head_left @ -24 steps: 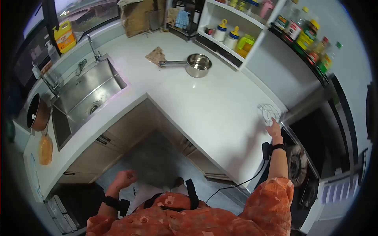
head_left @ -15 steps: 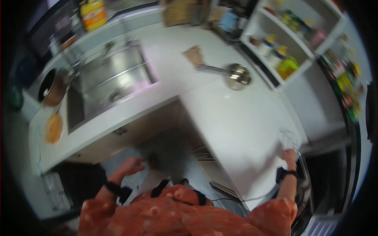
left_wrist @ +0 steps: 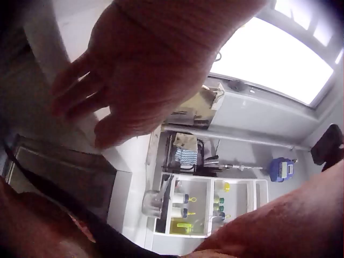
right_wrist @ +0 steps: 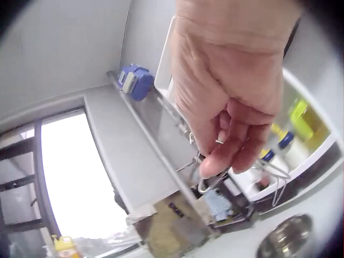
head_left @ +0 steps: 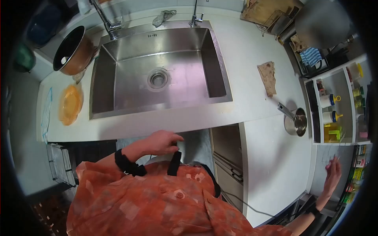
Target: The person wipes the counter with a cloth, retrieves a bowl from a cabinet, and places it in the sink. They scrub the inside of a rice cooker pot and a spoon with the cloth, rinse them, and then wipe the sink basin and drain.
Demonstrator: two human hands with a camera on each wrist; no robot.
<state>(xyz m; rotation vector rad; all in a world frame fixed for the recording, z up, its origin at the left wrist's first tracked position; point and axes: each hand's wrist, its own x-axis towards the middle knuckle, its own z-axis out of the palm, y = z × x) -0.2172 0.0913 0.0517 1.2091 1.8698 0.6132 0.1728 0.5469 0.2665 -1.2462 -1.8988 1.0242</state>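
Observation:
My right hand [head_left: 334, 177] is raised near the shelf unit at the right. In the right wrist view, its thumb and curled fingers pinch a thin metal wire rack [right_wrist: 271, 173]; the fingers hide part of it. My left hand [head_left: 157, 142] hangs in front of the sink's front edge, fingers loosely bent and holding nothing. A steel saucepan [head_left: 295, 122] stands on the counter [head_left: 271, 157] beside the shelves, its handle pointing toward the back left. Ahead of me lies the stainless steel sink [head_left: 134, 86].
A copper-coloured pot [head_left: 80, 55] and an orange oval item [head_left: 71, 104] sit left of the sink. Brown paper [head_left: 267, 78] lies on the counter. White shelves [head_left: 342, 74] with bottles border the right side. A tap [head_left: 106, 19] rises behind the sink.
The view has turned so the sink is now centred. My right hand has lifted the wire rack off the counter's right end. My left hand stays low, holding nothing.

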